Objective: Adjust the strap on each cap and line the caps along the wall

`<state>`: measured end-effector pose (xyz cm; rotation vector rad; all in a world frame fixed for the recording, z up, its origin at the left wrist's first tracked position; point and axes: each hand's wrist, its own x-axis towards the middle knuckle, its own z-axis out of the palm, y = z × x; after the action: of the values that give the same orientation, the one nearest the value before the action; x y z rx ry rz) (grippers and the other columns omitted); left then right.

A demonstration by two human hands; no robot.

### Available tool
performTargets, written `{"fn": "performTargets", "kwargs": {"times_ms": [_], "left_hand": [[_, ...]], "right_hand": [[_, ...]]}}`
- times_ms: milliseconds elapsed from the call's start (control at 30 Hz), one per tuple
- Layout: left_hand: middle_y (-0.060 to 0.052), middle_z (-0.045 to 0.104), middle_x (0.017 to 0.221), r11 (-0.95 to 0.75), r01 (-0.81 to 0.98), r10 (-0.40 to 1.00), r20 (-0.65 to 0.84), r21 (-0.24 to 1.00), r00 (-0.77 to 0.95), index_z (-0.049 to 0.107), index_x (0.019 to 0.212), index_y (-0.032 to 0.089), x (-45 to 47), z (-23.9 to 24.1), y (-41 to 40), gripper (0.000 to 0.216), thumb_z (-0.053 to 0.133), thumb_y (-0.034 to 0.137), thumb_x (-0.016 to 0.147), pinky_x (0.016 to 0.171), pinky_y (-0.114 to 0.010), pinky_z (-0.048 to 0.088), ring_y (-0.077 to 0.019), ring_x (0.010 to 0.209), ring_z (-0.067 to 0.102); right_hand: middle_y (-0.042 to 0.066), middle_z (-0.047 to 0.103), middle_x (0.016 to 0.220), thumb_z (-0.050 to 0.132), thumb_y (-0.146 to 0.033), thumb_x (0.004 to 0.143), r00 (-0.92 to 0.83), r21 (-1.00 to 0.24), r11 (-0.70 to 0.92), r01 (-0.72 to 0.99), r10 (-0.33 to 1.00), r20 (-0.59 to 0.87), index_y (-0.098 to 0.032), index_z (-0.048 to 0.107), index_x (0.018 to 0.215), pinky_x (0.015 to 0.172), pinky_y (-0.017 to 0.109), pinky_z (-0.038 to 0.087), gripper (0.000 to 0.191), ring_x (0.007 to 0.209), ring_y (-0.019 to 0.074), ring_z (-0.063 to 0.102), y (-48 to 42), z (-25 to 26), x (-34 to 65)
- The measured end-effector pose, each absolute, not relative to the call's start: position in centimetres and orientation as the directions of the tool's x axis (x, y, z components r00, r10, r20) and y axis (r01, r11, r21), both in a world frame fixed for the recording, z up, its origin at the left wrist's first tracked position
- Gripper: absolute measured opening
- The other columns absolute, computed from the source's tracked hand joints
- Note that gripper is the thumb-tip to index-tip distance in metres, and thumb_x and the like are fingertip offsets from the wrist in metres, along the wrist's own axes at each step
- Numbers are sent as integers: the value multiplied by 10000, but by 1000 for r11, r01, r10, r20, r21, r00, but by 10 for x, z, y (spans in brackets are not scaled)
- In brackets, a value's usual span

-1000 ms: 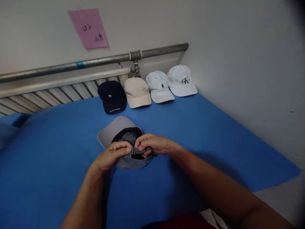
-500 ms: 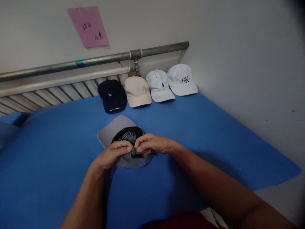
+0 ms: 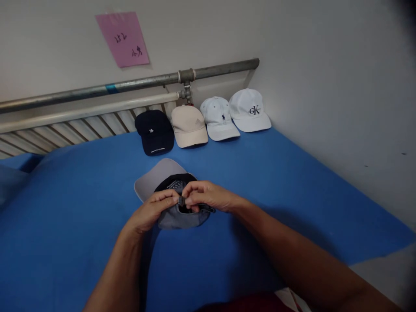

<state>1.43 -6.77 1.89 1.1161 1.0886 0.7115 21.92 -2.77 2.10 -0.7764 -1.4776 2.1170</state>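
Note:
A grey baseball cap (image 3: 159, 175) lies tipped over on the blue surface, its brim pointing to the upper left and its dark inside showing. At its back opening, my left hand (image 3: 155, 209) pinches the strap beside a small buckle (image 3: 181, 201). From the other side, my right hand (image 3: 208, 196) grips the adjusting strap close to that buckle, thumb and forefinger together. The two hands' fingertips nearly meet there. Part of the strap and the cap's inside are hidden behind my right fingers.
Behind the grey cap stand a navy cap (image 3: 155, 130), a beige cap (image 3: 189, 125) and two white caps (image 3: 219, 119), side by side on the blue surface (image 3: 81, 216). A radiator (image 3: 65, 134) and metal pipe (image 3: 139, 82) run along the wall under a pink paper (image 3: 125, 41).
My right fingers have shifted slightly at the buckle, and the strap between them sits differently. The whole view has moved a little; the other caps stay in place.

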Motion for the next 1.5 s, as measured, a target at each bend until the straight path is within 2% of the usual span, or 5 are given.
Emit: {"fn": "performTargets", "kwargs": {"times_ms": [133,900,1067,1300,1500], "left_hand": [[23,498,648,288,74,889,-295,955,352,600,699,159,15,21,-68,277,673,413,781,544,-216,312,-91,579,406],[3,559,699,233,72,901,-243,970,360,665,738,168,13,23,-69,254,674,418,778,623,-226,337,-113,663,461],[-1,576,697,256,-6,910,-239,967,338,661,753,170,12,22,-69,270,692,439,755,594,-227,345,-112,629,470],[16,516,670,254,81,894,-266,964,360,634,737,162,15,20,-69,255,660,407,802,552,-213,314,-94,604,416],[9,554,683,297,55,887,-296,953,354,647,757,162,18,23,-70,244,677,404,774,593,-228,372,-109,629,477]], "right_hand": [[-44,623,629,644,-100,674,-703,-955,-295,-20,683,-196,-166,591,821,587,212,452,170,560,75,573,-29,21,218],[-49,629,661,643,-105,679,-709,-948,-285,-143,698,-103,-165,586,857,620,219,470,196,582,74,598,-28,19,218],[-47,618,652,645,-141,709,-683,-953,-269,-137,722,-106,-163,593,838,624,222,470,141,587,74,591,-30,23,218],[-60,591,641,661,-138,701,-673,-959,-243,-143,735,-86,-166,595,789,621,218,462,113,586,68,566,-33,21,214],[-15,640,859,668,-176,751,-653,-992,-70,-103,757,15,-192,661,949,782,272,482,199,821,115,608,-33,24,216]]}}
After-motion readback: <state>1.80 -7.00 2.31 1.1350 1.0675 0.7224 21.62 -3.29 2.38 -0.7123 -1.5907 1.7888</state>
